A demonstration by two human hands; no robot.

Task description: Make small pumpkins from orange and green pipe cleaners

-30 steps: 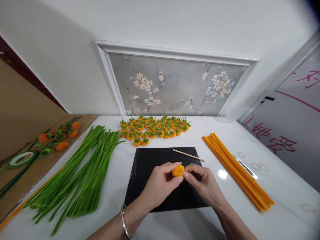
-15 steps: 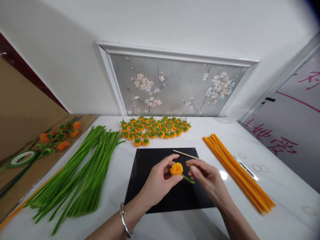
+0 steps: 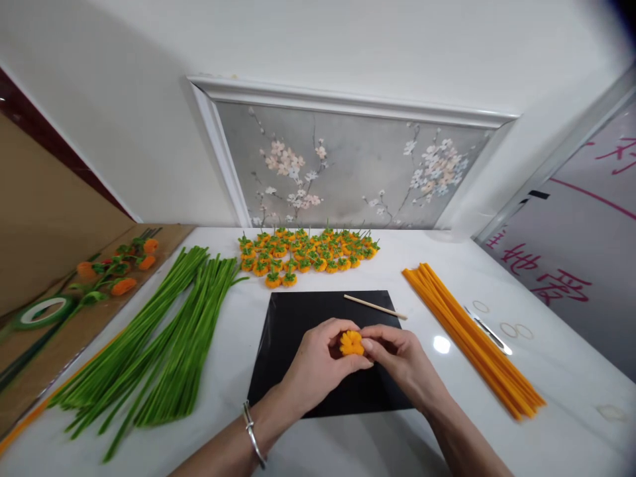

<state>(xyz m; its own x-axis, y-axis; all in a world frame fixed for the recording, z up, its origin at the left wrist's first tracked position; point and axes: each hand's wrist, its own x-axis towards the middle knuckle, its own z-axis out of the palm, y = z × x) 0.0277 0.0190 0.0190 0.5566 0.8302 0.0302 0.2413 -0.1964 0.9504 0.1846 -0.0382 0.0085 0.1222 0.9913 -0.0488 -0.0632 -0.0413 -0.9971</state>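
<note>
Over the black mat, my left hand holds a small orange fluffy flower between thumb and fingers. My right hand is pinched at the flower's right side, its thumb and fingertips touching it. The flower's scalloped face is turned up toward the camera, and its green stem is hidden by the hands. A thin wooden stick lies across the mat's upper right edge. Behind the mat stand several finished orange pieces with green tops.
Green fuzzy stems lie at left, orange ones at right beside tweezers and rubber bands. On cardboard at far left are green tape and an orange flower sprig.
My right hand has moved left and down onto the flower, closing at its side. The green stem that showed below the flower is now hidden, and the stick's right end is uncovered.
</note>
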